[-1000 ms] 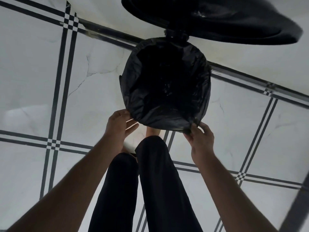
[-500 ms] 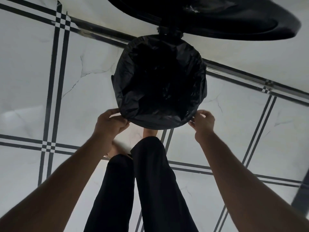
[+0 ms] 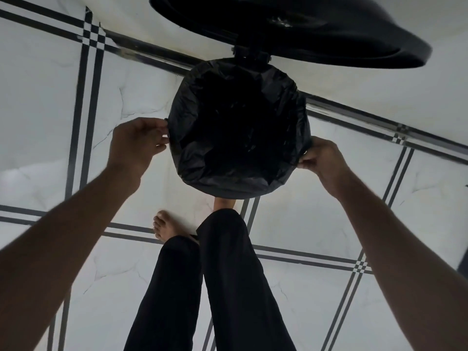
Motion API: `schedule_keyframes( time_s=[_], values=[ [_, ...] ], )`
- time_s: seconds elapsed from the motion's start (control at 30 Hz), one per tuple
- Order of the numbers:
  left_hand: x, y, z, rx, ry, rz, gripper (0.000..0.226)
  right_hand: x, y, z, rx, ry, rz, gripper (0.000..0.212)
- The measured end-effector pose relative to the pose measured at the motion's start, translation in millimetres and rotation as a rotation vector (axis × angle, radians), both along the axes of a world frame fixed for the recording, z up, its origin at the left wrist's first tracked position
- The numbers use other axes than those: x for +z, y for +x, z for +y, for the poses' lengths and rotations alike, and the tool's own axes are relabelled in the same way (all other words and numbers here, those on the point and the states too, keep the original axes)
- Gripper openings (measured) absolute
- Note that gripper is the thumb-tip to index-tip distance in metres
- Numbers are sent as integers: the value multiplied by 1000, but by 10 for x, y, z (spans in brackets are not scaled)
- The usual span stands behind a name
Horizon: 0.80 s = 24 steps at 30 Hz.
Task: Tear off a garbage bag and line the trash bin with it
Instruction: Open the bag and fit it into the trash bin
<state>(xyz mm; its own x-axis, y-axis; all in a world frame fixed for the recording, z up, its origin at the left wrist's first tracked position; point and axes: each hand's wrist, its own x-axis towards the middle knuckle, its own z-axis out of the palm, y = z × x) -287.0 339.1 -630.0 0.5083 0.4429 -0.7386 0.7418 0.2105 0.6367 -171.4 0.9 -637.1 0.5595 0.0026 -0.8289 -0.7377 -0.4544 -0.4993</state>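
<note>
A round trash bin (image 3: pixel 301 117) sits at upper centre of the frame, its black garbage bag (image 3: pixel 238 127) folded over the rim. The left hand (image 3: pixel 136 141) pinches the bag's left edge; the right hand (image 3: pixel 323 157) appears to grip its right edge. An open lid (image 3: pixel 291 26) looms along the top.
</note>
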Motion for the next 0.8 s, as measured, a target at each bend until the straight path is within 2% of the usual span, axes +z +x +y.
schedule_keyframes(
  time_s=[0.1, 0.23, 0.33, 0.4, 0.43, 0.53, 0.57, 0.63, 0.73, 0.8],
  values=[
    [-21, 44, 61, -92, 21, -29, 24, 53, 35, -51, -120, 124, 24, 28],
    [-53, 55, 105, -192, 145, -12, 17, 15, -15, -92, -48, 43, -163, 8],
    [-42, 84, 84, -279, 257, -6, 17, -97, 34, -76, -117, -80, -199, 18],
    [-33, 125, 67, -336, 328, -34, 19, -150, 81, -50, -127, -136, -182, 16],
    [-29, 156, 66, -347, 339, -37, 19, -175, 106, -37, -134, -147, -165, 16],
    [-48, 273, 90, -354, 320, 45, 22, -234, 225, 22, -226, -152, -93, 33],
    [-58, 309, 85, -369, 313, 72, 24, -246, 283, 50, -234, -150, -76, 31],
    [-69, 364, 70, -401, 304, 85, 24, -269, 398, 104, -162, -104, -30, 18],
    [-104, 407, 98, -345, 232, 87, 21, -181, 520, 189, -113, 106, 64, 23],
    [-119, 414, 138, -252, 130, 90, 23, -107, 601, 224, -129, 201, 104, 17]
  ],
)
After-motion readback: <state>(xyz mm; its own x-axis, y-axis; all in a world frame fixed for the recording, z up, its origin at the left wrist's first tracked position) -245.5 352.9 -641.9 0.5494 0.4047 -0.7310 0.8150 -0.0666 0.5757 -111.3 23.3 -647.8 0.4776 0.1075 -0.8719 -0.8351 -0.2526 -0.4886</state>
